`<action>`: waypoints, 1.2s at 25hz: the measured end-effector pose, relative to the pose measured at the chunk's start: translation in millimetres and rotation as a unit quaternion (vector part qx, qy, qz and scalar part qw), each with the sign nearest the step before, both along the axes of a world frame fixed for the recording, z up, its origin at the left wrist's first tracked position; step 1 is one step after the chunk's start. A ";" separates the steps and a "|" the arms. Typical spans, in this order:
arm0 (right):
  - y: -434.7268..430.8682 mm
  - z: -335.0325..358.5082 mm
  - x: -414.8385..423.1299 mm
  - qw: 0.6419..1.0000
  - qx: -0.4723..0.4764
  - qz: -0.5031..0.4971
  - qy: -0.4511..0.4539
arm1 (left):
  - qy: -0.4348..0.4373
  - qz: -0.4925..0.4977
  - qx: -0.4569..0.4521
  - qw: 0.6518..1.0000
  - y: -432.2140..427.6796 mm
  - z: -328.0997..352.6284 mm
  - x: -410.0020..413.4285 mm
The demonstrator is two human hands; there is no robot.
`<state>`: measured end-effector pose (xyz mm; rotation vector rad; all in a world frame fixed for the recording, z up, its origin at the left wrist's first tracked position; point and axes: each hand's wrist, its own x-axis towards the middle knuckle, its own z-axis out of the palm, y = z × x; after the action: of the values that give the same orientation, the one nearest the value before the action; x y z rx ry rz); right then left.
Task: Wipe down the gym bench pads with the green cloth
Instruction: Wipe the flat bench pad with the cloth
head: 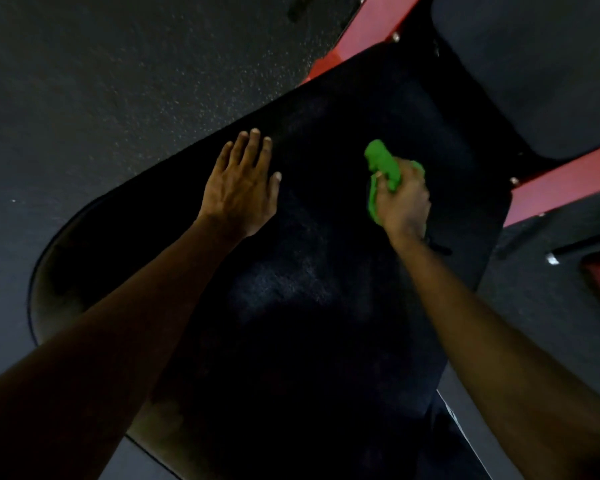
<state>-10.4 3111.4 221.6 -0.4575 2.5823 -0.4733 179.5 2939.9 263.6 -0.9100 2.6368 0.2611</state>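
Your two forearms reach in from the bottom edge, out over the black padded surface point(309, 306) that fills the middle of the view. Your left grip point(241, 188) lies flat on it near the left edge, fingers straight and close together, holding nothing. I read it as a brace. Your right grip point(402, 199) is closed around the green cloth point(383, 164), which is bunched into a wad with one end poking out past the knuckles. The wad sits down at the far right part of the surface, near the red frame point(561, 188). Whether it presses or only touches, I cannot tell.

You look to be mid-wipe on this near pad. A pale, dusty-looking patch shows in the middle between your arms; it may be residue or only glare. If it is residue, your next stroke should draw the cloth back toward you across it. Spreading the wad flatter would cover more with each pass. The strip under your left grip will need that grip lifted or shifted. The far pad point(534, 64), beyond the frame at upper right, is well away from the cloth and probably awaits its turn.
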 end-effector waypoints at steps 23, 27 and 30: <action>46.6 27.6 48.8 0.979 -0.133 0.153 -0.036 | -0.003 0.000 0.012 1.000 -3.8 3.0 0.6; -12.2 -0.5 12.4 0.998 -0.025 -0.058 0.007 | -0.009 0.021 0.007 1.000 -21.3 14.3 20.0; -47.5 21.0 39.7 0.999 -0.034 -0.029 -0.015 | -0.018 0.011 0.005 1.000 -34.6 22.8 38.8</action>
<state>29.3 3064.0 242.6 -0.3970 2.5627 -0.5842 218.3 2905.3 286.4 -0.9329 2.5913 0.2613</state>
